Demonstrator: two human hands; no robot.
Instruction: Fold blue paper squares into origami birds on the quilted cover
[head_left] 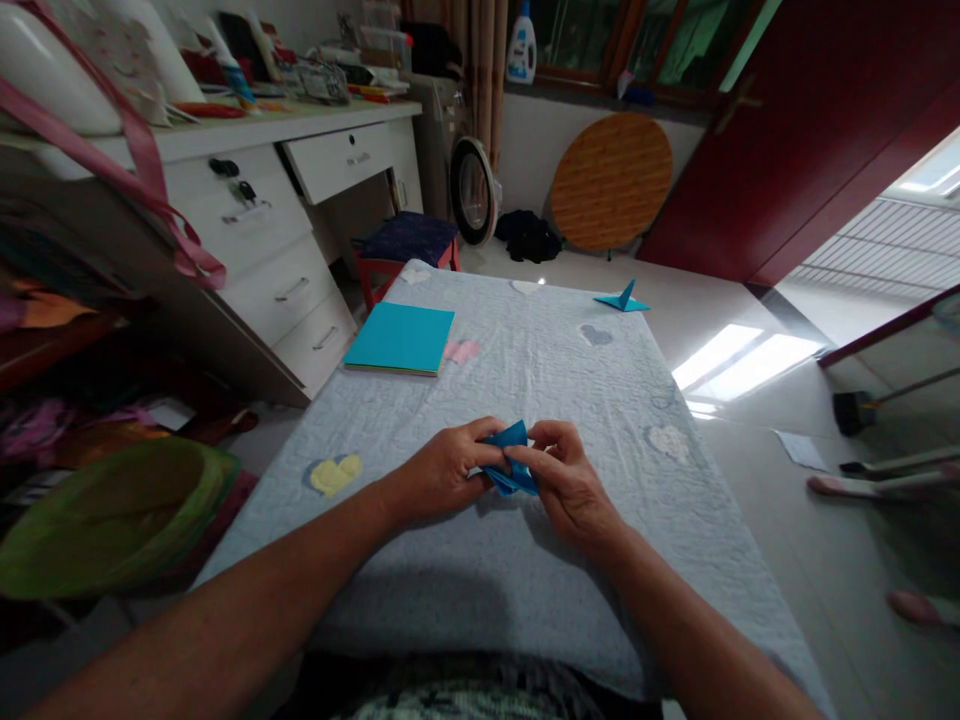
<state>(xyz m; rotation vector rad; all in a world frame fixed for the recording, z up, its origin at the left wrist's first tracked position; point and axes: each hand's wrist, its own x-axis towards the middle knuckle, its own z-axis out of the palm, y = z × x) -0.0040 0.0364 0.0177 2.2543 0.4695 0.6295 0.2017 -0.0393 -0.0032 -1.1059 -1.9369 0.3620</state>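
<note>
On the pale blue tablecloth point(525, 375), a yellow heart point(335, 475) and a pink heart point(463, 351) are showing. Over it, folded paper point(513, 436) is looking bright blue.

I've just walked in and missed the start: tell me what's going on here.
A person's left hand and right hand are holding a folded blue paper between them, over a pale cloth. A blue-topped stack of paper lies ahead on the left, and another folded blue piece sits near the cloth's far right corner.

left grip point(450, 468) and right grip point(570, 485) hold folded blue paper point(513, 436) over heart-patterned cloth point(540, 375).
</note>
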